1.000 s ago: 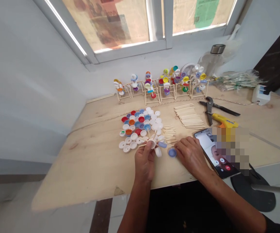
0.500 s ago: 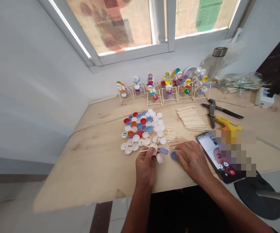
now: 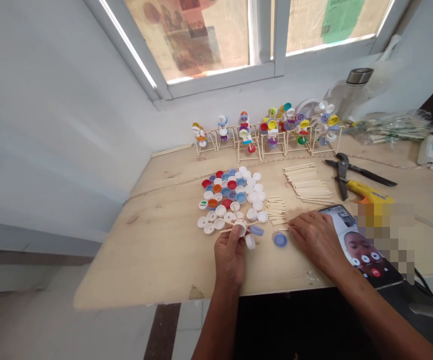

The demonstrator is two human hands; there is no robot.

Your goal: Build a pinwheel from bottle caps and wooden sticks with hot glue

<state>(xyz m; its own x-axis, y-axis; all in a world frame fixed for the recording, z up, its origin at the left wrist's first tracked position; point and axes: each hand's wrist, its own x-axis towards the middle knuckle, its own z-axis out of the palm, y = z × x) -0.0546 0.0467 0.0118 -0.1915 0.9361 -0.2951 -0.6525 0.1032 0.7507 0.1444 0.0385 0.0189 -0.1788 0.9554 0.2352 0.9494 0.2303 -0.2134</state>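
Lifting off the shallow round blue plastic cap [image 3: 280, 239] it touches in the frame before, the right hand [image 3: 316, 240] now rests just to that cap's three o'clock, fingers bunched. A short pale wooden stick [image 3: 283, 229] lies at its fingertips; I cannot tell whether it is pinched or only touched. Meanwhile the left hand [image 3: 230, 255] pinches a spoked wheel of pale wooden sticks and plastic caps [image 3: 241, 229] just above the desk [image 3: 156, 250], thumb and fingers around its white cap hub.

Judging by the materials, the wheel is light and its caps are stiff and smooth, perhaps a little slippery. The thin spokes and their joints look like the weak points, so the hub is the place to hold; pressing on the blue tip at three o'clock or the white one at four could twist a spoke loose. The loose cap should lift easily by its rim.

Farther out, mixed plastic caps [image 3: 232, 185] spread at the wheel's twelve o'clock, short wooden sticks [image 3: 276, 210] at one. From the right hand, long wooden sticks [image 3: 308, 183] lie at twelve, dark-jawed pliers [image 3: 342, 175] and a yellow glue gun [image 3: 366, 192] toward one and two.
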